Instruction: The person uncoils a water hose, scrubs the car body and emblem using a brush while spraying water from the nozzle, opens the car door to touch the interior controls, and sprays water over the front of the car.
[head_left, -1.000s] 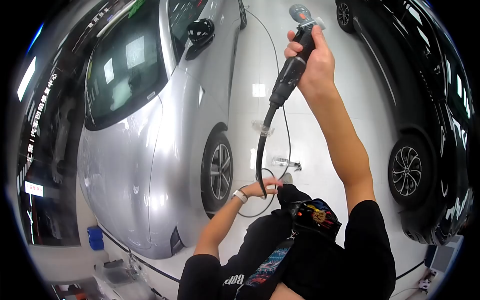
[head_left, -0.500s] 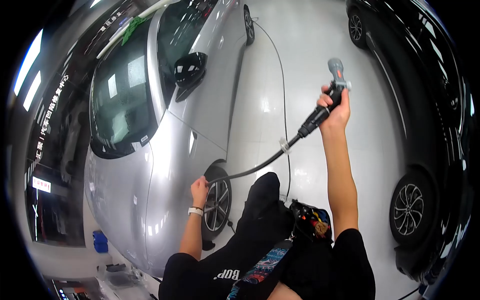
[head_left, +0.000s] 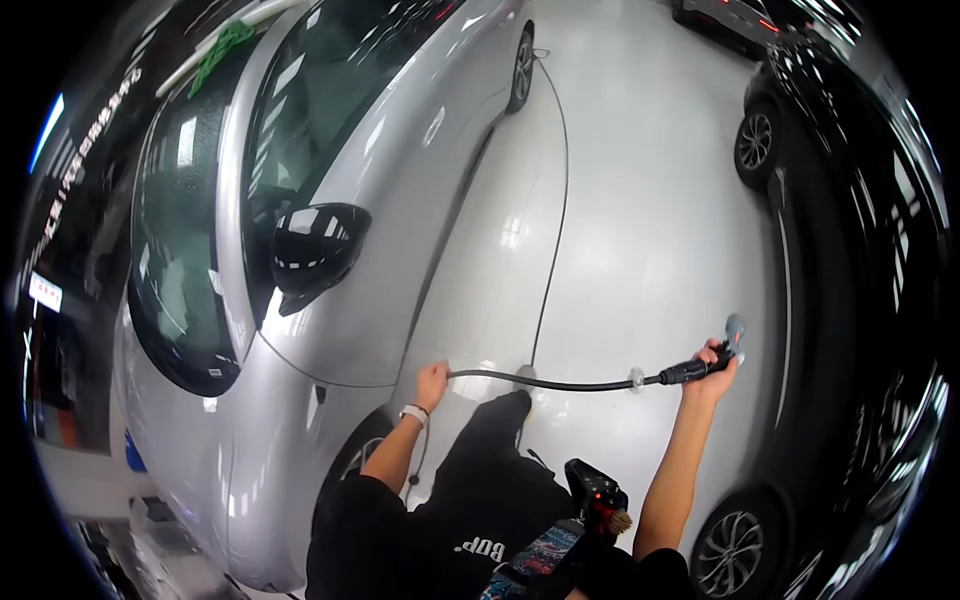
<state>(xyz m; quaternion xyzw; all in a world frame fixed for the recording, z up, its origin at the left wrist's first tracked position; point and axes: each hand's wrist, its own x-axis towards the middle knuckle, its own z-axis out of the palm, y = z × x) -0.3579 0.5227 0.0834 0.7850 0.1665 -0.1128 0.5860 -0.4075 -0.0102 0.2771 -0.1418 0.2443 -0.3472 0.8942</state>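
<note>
The right hand (head_left: 708,378), right of the frame below the middle, is wrapped round the black tool (head_left: 684,373). The left hand (head_left: 432,386), near the middle, grips its hose (head_left: 560,385), maybe to keep it from rubbing the silver car (head_left: 365,310).

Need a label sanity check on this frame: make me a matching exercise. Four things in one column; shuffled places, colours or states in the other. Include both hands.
Things
1. Left hand
2. Side mirror
3. Right hand
4. Wristband

Places, colours, states
A. closed around the handheld tool
B. white
C. gripping the dark hose
D. glossy black, on the silver car

Pairs: 1-C, 2-D, 3-A, 4-B
</note>
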